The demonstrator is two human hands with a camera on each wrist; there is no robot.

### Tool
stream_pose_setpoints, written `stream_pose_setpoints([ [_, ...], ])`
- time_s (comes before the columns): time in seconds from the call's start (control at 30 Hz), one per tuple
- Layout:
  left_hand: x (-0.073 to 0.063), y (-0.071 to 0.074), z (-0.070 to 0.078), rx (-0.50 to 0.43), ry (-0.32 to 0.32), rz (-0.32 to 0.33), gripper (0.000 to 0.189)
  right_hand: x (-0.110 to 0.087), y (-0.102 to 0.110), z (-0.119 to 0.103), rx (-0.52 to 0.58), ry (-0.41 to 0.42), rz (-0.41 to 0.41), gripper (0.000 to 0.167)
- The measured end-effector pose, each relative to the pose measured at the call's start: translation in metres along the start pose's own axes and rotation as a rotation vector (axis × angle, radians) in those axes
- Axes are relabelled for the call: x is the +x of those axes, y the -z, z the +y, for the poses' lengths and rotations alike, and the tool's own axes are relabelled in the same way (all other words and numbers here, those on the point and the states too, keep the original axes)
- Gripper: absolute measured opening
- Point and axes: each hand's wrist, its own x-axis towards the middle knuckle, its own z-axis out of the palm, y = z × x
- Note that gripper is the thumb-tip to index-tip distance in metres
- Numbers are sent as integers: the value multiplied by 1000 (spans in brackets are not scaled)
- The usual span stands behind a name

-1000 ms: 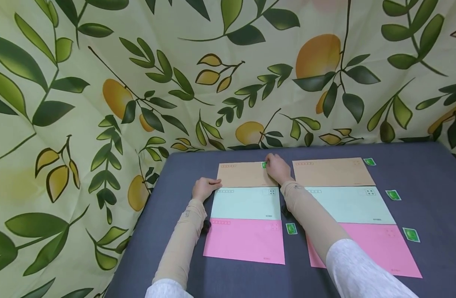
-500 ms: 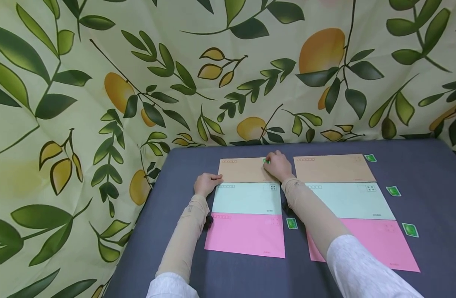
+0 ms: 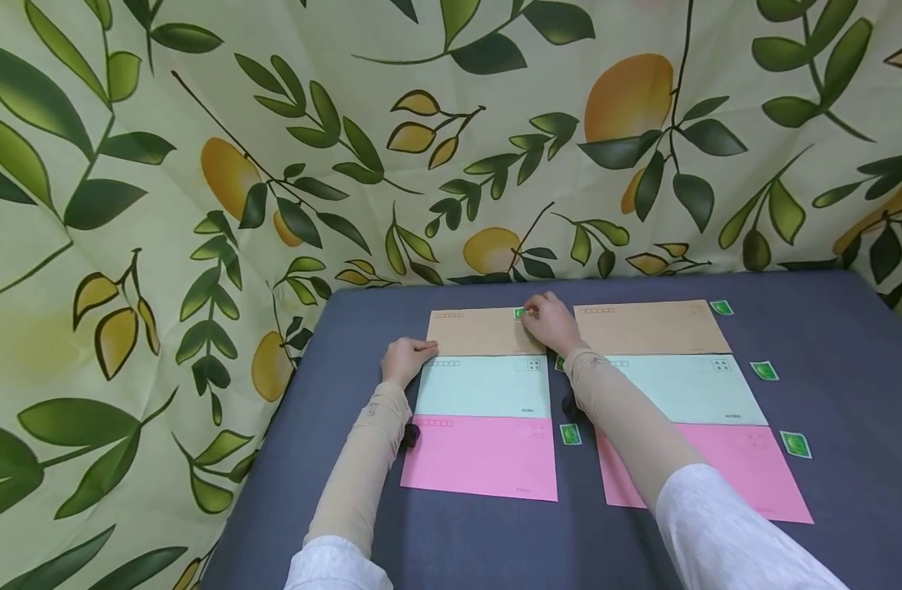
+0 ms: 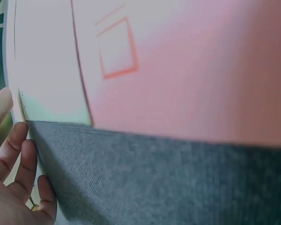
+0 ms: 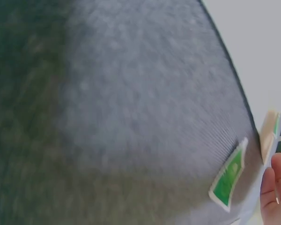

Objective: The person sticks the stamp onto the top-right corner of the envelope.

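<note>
A tan envelope (image 3: 473, 334) lies at the top of the left column, above a light blue envelope (image 3: 483, 385) and a pink envelope (image 3: 480, 459). My left hand (image 3: 405, 362) grips the tan envelope's left edge, thumb and forefinger close together there. At its upper right corner sits a small green postage stamp (image 3: 518, 313), which my right hand (image 3: 554, 324) holds with its fingertips. The right hand partly covers that stamp. Another green stamp (image 5: 228, 180) lies on the dark cloth below the right hand in the right wrist view, mostly hidden by the arm from the head camera.
A second column of tan (image 3: 650, 328), light blue (image 3: 686, 393) and pink (image 3: 716, 467) envelopes lies to the right, partly under my right forearm. Green stamps (image 3: 764, 371) lie along its right side. One more stamp (image 3: 571, 434) rests between the columns. A leaf-patterned curtain (image 3: 347, 164) hangs behind.
The right fingertips and the stamp have shifted slightly left onto the tan envelope's upper right corner. The left hand stays at the envelope's left edge. The head view has tilted a little.
</note>
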Motion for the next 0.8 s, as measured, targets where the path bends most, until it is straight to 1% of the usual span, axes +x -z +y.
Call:
stream_pose_setpoints([
  [0.17,0,-1,1,-27,2,6,26,-6,13,2,84,13,22,28],
  [0.27,-1,-3,4,-15,-11,24,28,-10,24,1,115,17,36,26],
  [0.33,-2,-5,8,-7,-33,37,28,-12,30,2,131,26,51,25],
  [0.47,-2,-10,24,-6,-84,64,26,-17,41,6,155,36,89,24],
  [0.6,-2,-21,43,3,-136,84,25,-25,52,14,183,9,121,29],
  [0.7,-3,-28,58,-4,-180,83,27,-31,62,23,212,-3,168,36],
  [0.8,-5,-37,70,-8,-218,70,31,-37,71,34,224,9,229,39],
])
